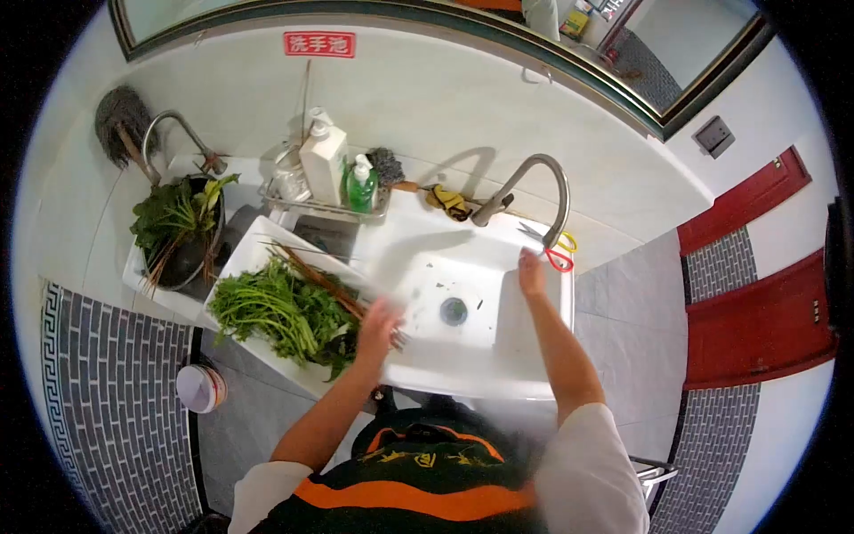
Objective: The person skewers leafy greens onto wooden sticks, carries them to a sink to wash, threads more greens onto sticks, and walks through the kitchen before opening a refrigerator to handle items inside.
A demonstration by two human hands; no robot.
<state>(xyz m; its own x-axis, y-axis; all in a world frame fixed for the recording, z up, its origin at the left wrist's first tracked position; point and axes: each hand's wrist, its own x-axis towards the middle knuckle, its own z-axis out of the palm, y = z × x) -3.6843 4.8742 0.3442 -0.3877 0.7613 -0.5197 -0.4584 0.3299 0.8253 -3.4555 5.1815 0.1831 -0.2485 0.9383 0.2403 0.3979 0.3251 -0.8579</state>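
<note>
My left hand [381,331] is at the right end of a white basin [233,267] full of leafy green vegetables [289,311]. Motion blurs its fingers, and whether it grips anything is unclear. My right hand [531,272] reaches to the sink's right rim, beside scissors [560,259] with one red and one yellow handle. Its fingers are drawn together near the red handle, and what they hold, if anything, is too small to tell. Between my hands lies the white sink [427,343], with a drain [454,311] and small scraps inside.
A curved faucet [562,191] arches over the sink's back right. Behind the basin, a rack [338,212] holds a white pump bottle [323,160] and a green bottle [361,187]. More greens fill a dark bowl [189,262] at left. A bucket [201,389] stands on the floor.
</note>
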